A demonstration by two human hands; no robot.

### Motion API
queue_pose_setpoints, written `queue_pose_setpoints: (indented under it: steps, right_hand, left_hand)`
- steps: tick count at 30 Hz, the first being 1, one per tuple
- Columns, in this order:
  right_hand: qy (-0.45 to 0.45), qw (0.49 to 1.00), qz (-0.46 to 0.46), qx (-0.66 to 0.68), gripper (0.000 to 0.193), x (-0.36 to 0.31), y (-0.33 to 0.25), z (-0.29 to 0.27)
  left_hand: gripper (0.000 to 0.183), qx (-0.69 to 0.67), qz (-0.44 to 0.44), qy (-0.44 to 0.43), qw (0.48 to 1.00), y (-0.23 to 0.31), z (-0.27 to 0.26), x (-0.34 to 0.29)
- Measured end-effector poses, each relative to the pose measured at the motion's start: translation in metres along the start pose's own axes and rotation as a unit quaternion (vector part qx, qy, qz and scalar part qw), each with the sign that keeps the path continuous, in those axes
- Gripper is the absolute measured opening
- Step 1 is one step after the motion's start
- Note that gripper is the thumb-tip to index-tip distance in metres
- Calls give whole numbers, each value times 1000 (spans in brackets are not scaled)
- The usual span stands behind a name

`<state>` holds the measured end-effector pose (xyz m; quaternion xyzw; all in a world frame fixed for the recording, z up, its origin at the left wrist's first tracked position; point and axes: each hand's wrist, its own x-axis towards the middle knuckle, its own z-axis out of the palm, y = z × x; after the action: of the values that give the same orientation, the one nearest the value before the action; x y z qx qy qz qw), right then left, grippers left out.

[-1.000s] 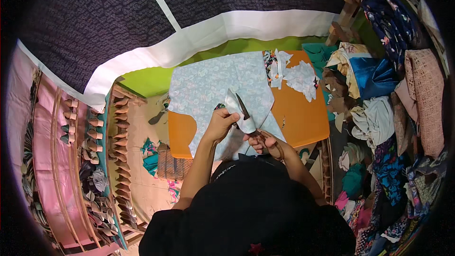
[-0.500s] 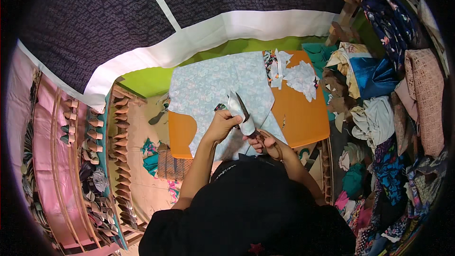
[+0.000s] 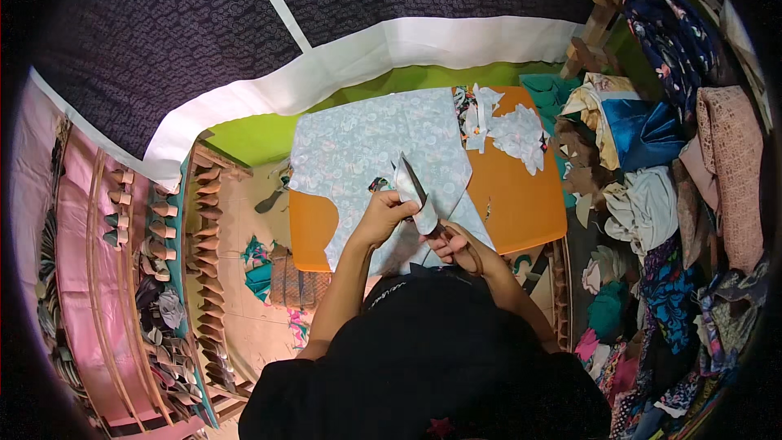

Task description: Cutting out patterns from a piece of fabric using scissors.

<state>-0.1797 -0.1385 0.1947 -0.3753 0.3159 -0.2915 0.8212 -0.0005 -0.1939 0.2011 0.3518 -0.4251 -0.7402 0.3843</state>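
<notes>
My left hand (image 3: 384,216) pinches a small white piece of cloth (image 3: 426,220) between thumb and fingers. In my right hand (image 3: 460,246) is a pair of scissors (image 3: 415,182), its dark blades pointing up and away, alongside the white piece. The scissors' handles are mostly hidden by my fingers. Beneath both hands a large pale fabric (image 3: 366,134) with a faint floral pattern lies spread over an orange table (image 3: 521,208). Close to my left fingertips, a small patch of dark floral print (image 3: 379,185) shows on the pale fabric.
Cut scraps (image 3: 517,134) lie at the table's far right. Heaped cloths (image 3: 643,204) crowd the right side. Wooden racks of shoe-shaped forms (image 3: 209,257) stand at the left. A dark patterned curtain (image 3: 187,41) with a white border hangs beyond the table.
The fingers of my right hand have drawn closer together on the scissors. The white piece has turned slightly and looks narrower. My left hand has barely moved.
</notes>
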Motion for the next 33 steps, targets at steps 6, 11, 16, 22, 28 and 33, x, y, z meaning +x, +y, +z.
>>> queue_pose_setpoints:
  steps: [6,11,16,22,28,33]
  right_hand:
    - [68,991,-106,-50,49,10,27,-12]
    - [9,996,-14,93,66,10,9,-2]
    - [-37,990,-128,53,82,4,6,7]
    - [-58,991,-47,110,83,16,18,-6]
    - [29,992,-69,106,49,14,26,-8]
    - [96,930,-197,-296,33,14,38,-27]
  left_hand:
    - [27,-29,49,28,998,2,15,2]
    - [22,-11,72,24,997,-1,14,4]
    - [17,-19,108,49,993,-11,13,6]
    - [17,-34,127,67,989,-19,15,6]
    - [16,-120,93,31,988,-23,15,2]
    - [24,41,89,37,995,-2,17,-1]
